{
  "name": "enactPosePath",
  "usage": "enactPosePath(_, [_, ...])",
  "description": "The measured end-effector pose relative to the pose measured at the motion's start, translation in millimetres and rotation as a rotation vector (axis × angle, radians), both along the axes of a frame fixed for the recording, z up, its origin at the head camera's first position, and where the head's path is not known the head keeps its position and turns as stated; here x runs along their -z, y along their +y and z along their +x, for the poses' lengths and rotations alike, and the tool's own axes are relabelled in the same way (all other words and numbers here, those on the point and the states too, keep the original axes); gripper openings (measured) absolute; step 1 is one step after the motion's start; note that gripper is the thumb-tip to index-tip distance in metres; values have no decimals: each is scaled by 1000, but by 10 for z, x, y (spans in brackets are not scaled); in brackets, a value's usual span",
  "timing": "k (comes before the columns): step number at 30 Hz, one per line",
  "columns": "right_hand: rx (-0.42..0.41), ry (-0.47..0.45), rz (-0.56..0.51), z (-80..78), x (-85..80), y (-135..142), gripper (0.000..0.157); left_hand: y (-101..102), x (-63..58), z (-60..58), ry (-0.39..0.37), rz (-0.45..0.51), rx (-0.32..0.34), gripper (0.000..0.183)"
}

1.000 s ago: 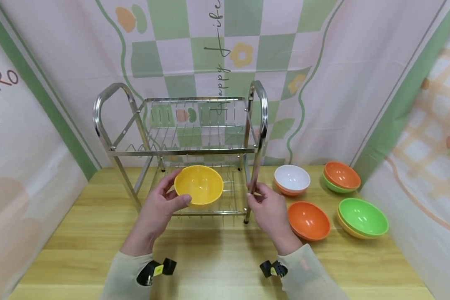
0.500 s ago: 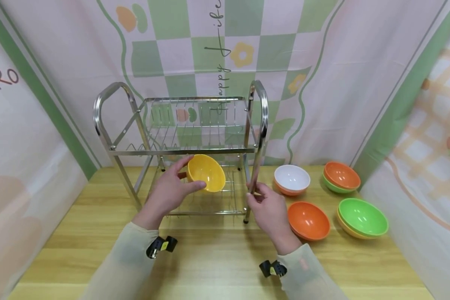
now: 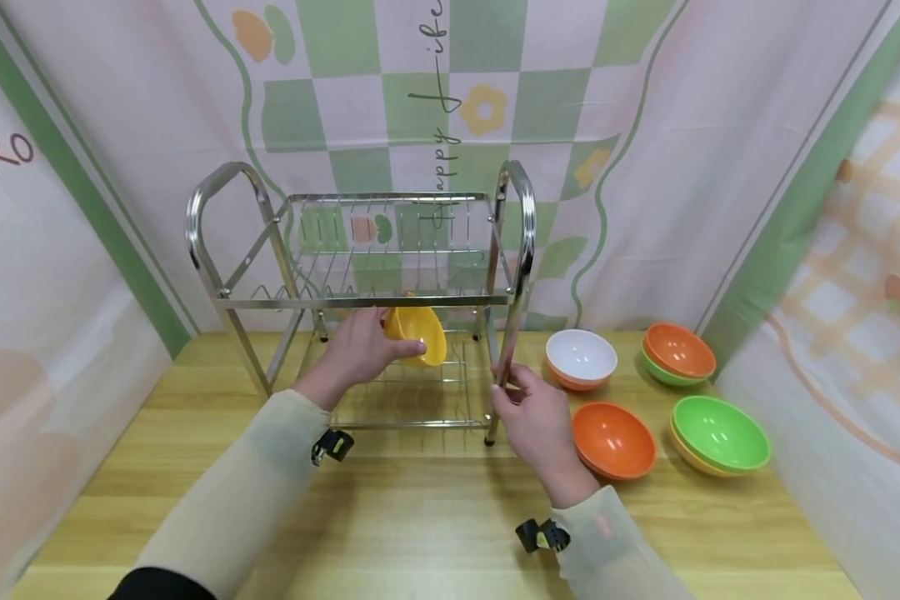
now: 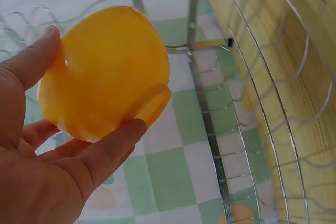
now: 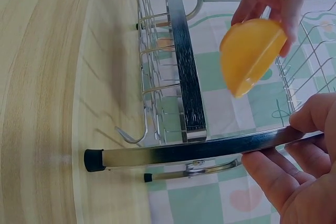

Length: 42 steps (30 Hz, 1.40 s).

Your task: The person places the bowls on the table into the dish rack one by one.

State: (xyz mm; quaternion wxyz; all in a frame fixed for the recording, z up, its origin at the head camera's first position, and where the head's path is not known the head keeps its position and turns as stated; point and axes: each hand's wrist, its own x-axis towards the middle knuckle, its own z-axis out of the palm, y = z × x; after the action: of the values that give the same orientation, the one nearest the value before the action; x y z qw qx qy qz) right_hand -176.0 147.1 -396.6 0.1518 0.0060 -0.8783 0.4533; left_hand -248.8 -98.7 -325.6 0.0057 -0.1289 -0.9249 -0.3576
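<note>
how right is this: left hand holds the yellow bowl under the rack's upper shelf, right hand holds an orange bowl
What the right hand holds is wrong: it grips the rack's right front leg, as the head and right wrist views show. The left hand does hold the yellow bowl under the upper shelf.

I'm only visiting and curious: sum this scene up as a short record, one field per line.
Left hand: holds a tilted yellow bowl
Bowl's place: between the tiers, off the lower one
Right hand: grips the right front leg
Rack: two-tier, metal, standing on a wooden table
Bowls at right: orange bowl; orange-over-green stack; green-over-yellow stack; white-and-orange bowl or pair
</note>
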Motion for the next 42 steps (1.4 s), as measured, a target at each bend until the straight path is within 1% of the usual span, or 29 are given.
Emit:
enactPosePath(1, [-1,1,0,0,-1,0,25,12,-3,-30,16,-19,11,79])
enactPosePath(3, [-4,4,-2,3,-7,-4,25,34,-9,-83,22,-60,25,86])
enactPosePath(6, [-6,5,-4,9,-10,-4,26,66,-21,-158,-11,-89,31,88])
enactPosePath(10, [1,10,5,18,-9,1,26,96,-29,-252,-45,-97,51,88])
enactPosePath(15, [1,20,8,9,-7,-4,25,125,3,-352,-74,-91,94,88])
enactPosePath(19, [-2,24,4,5,-7,-10,25,169,54,-410,-129,-95,89,86])
enactPosePath(21, [-3,26,2,5,-3,-10,25,191,87,-442,-116,-129,84,86])
enactPosePath(24, [0,32,1,5,6,-7,25,221,136,-493,-99,-171,93,84])
enactPosePath(25, [1,35,3,5,10,-5,25,229,150,-508,-93,-185,91,86])
enactPosePath(28, [1,46,6,4,18,-1,25,258,182,-551,-85,-199,99,86])
enactPosePath(29, [1,49,6,3,17,-2,25,267,190,-566,-71,-210,103,85])
enactPosePath(31, [1,52,5,1,13,-5,25,291,201,-596,-38,-227,113,77])
enactPosePath(33, [1,52,4,-2,11,-7,25,320,213,-615,-9,-242,133,64])
enactPosePath(34, [3,52,3,-3,10,-9,25,335,221,-624,-4,-245,138,59])
enactPosePath(35, [3,52,1,-3,10,-10,25,349,229,-631,-7,-237,144,58])
enactPosePath(37, [4,50,0,-2,11,-11,26,377,241,-635,-42,-218,139,59])
enactPosePath(39, [7,46,-1,3,9,-12,26,404,256,-639,-78,-206,131,68])
enactPosePath(41, [10,39,-1,12,9,-11,26,429,270,-647,-105,-213,126,75])
enactPosePath(42, [13,36,1,16,9,-10,26,442,274,-651,-119,-216,126,73])
